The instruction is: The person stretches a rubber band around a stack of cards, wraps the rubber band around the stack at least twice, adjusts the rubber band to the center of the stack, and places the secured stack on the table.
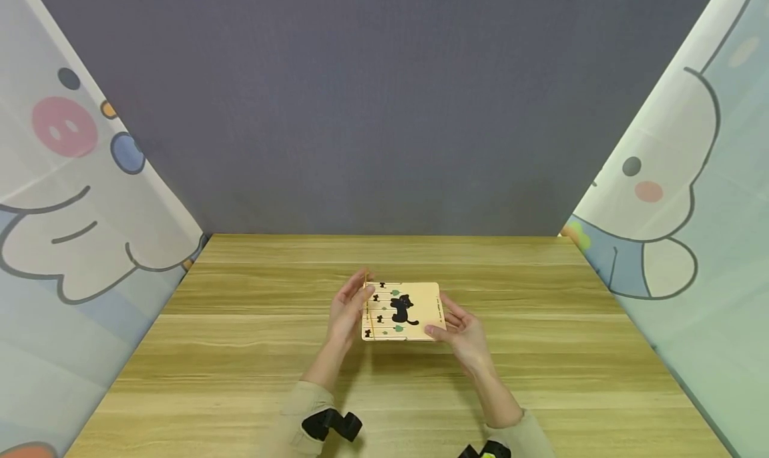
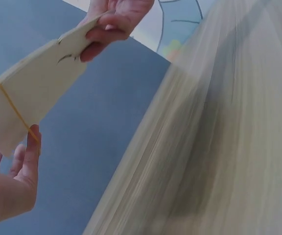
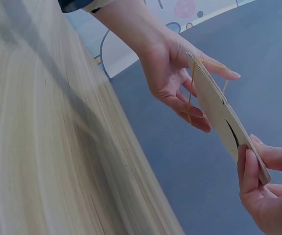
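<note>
Booklet [image 1: 387, 308] — right fingers [image 3: 249, 172] pinch one edge — gap above tabletop [image 1: 240, 351]

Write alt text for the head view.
A right hand pinches the right end of a flat cream item printed with a black cat above a wooden table; the left hand is at the item's other end, where a yellow band crosses.

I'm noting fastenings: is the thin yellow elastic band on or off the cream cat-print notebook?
On, but stretched: the yellow elastic band crosses one end of the cream notebook, while the left hand holds part clear.
</note>
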Demonstrator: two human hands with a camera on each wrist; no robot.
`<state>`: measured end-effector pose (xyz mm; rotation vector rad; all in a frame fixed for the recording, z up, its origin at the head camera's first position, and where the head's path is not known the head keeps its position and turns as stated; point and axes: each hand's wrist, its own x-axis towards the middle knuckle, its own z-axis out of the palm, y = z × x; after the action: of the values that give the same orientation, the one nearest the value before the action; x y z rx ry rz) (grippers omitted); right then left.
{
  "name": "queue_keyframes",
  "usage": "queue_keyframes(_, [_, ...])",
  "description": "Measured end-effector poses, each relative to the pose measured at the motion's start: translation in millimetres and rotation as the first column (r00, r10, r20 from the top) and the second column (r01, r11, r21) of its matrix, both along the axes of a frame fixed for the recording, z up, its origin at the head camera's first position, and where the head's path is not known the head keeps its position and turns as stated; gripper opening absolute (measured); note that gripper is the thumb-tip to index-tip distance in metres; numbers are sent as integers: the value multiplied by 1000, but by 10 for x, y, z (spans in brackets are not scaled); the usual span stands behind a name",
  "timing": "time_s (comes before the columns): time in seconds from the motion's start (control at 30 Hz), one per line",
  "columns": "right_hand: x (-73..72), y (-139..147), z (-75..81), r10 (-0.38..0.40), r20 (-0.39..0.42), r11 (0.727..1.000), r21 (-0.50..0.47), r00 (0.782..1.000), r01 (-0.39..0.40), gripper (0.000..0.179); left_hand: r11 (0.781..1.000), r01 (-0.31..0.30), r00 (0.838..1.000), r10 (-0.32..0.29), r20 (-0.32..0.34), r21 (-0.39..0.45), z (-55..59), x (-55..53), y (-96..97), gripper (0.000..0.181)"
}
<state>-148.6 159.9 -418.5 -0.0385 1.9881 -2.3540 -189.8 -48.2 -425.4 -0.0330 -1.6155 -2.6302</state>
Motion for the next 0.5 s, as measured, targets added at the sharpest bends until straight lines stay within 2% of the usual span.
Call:
queue_keyframes(0.13, [23, -23, 63, -9, 54, 1000, 2, 998, 9, 70, 997, 33, 999, -34, -5, -64, 38, -85, -54, 52])
queue_keyframes(0.23, [8, -18, 3, -5, 46, 1000, -2, 999, 5, 72, 993, 56, 998, -57, -9, -100, 72, -148, -96, 54])
queue_keyframes(0.37, [22, -4, -10, 16, 38, 1000, 3, 999, -16, 73, 981, 69, 995, -80, -58, -179, 81, -252, -149, 58])
queue_keyframes(0.4, [27, 1, -12, 23, 35, 1000, 10, 999, -23, 74, 978, 77, 992, -93, -81, -192, 68, -291, -167, 61])
queue_keyframes(0.5, [41, 14, -19, 41, 22, 999, 25, 999, -42, 75, 974, 129, 973, -160, -166, -186, -93, -496, -253, 67])
